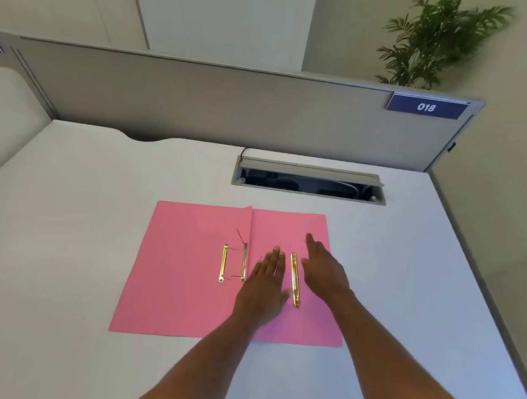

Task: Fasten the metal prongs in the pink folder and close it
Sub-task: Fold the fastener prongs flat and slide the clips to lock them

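Note:
The pink folder (179, 275) lies open and flat on the white desk. Two gold metal fastener strips sit near its spine: one (223, 262) on the left flap, another (244, 261) right at the fold with thin prongs sticking up. A third loose gold bar (294, 279) lies on the right flap. My left hand (266, 284) rests flat on the folder just left of that bar, fingers spread. Just to the right of the bar, my right hand (324, 270) hovers with its fingers stretched out and holds nothing.
An open cable tray hatch (309, 180) is sunk into the desk behind the folder. A grey partition (201, 101) with a "018" label (426, 106) closes the back edge. A potted plant (435, 38) stands beyond it. The desk's right edge runs diagonally.

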The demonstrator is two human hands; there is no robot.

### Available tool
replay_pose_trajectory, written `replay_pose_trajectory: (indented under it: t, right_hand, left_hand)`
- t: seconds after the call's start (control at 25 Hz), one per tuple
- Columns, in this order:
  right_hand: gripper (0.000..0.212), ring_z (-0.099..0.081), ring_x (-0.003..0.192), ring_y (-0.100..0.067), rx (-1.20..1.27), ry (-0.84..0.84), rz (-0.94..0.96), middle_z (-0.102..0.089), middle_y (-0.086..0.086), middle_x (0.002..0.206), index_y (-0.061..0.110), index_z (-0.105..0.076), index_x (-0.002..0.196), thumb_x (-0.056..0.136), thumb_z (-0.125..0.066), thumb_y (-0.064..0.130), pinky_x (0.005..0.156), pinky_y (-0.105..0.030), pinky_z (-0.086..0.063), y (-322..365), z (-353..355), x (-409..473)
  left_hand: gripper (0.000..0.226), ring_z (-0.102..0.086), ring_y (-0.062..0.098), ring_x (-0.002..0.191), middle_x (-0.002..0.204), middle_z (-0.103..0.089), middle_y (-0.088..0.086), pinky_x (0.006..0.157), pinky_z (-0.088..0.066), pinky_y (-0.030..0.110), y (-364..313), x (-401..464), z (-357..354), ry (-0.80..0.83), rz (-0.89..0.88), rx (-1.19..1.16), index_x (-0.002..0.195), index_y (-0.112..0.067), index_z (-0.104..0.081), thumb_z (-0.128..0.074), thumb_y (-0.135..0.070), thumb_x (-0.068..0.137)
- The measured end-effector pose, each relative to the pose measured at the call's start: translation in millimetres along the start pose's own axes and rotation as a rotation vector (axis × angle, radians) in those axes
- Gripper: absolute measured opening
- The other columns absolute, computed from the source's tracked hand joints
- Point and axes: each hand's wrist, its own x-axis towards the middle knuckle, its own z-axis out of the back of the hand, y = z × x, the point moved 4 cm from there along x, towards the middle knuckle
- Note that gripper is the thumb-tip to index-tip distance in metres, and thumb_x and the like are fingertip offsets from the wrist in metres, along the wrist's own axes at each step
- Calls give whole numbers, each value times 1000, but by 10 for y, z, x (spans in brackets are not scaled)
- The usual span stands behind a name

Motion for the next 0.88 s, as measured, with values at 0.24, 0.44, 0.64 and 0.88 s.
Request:
replay_pose_trajectory:
  t: [0.24, 0.44, 0.64, 0.88]
  right_hand:
    - [58, -60, 121, -29, 47, 118, -21, -53, -7, 144, 17, -28, 151, 98, -52, 24, 99, -44, -51, -134, -218, 174]
    - [54, -62, 117, -29, 12, 146, 34, -57, -8, 138, 18, -37, 147, 96, -56, 19, 96, -41, -52, -167, -270, 315]
    - [39, -66, 99, -29, -28, 147, 60, -61, -9, 123, 21, -51, 136, 97, -53, 16, 84, -37, -54, -153, -316, 382]
    - [36, -67, 100, -31, 16, 127, 48, -65, -7, 122, 22, -63, 128, 95, -54, 11, 87, -38, -55, -169, -323, 441]
  left_hand:
    - [102, -4, 31, 153, 166, 0, 15, 125, -11, 42, 27, 74, -216, 71, 111, 18, 157, -5, -1, -51, -63, 89]
    - [115, -8, 32, 153, 166, -4, 15, 122, -6, 41, 76, 90, -312, 77, 178, 5, 157, -5, -3, -54, -73, 79]
    - [110, -2, 28, 154, 166, -3, 13, 125, -9, 45, 90, 56, -401, 50, 200, -25, 157, -6, -2, -47, -72, 81]
    - [108, 3, 27, 154, 167, 1, 12, 124, 0, 40, 88, 50, -448, 60, 195, -55, 157, -7, 1, -46, -71, 83]
